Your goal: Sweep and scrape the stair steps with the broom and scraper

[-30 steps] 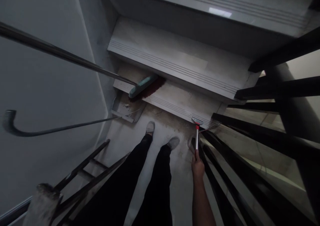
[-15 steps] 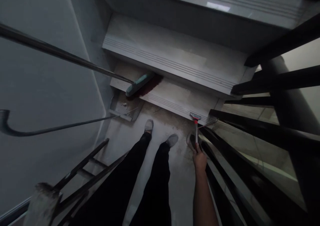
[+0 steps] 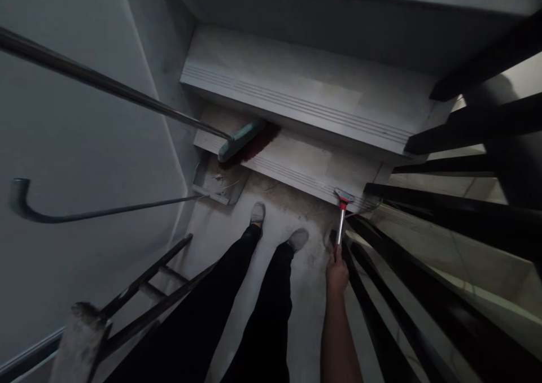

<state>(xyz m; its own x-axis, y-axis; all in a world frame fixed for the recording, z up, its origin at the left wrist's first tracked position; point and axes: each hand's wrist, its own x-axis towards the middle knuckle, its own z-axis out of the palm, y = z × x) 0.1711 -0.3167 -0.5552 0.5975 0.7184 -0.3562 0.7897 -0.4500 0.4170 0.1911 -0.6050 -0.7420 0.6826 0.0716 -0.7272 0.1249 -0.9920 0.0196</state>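
Observation:
My right hand [image 3: 337, 273] is closed round the red grip of a long-handled scraper [image 3: 342, 219]. The scraper has a silver shaft, a red collar and a wide flat head. Its head lies over the front edge of the lowest stair step [image 3: 292, 160], close to the railing; whether it presses on the step I cannot tell. My left hand is out of view. On the left part of that same step rests a broom [image 3: 241, 141] with a teal head and dark red bristles, its pole slanting up to the left.
A dustpan [image 3: 212, 194] with debris in it and a long hooked handle stands by the wall at left. A wooden ladder [image 3: 146, 278] leans at lower left. Dark railing bars [image 3: 427, 202] line the right side. Dirt marks the floor [image 3: 283, 199] along the step.
The view has shifted slightly, so the stairs and broom appear a little further right. The scraper now tilts more to the right, its head still at the step's edge. My right hand keeps its hold.

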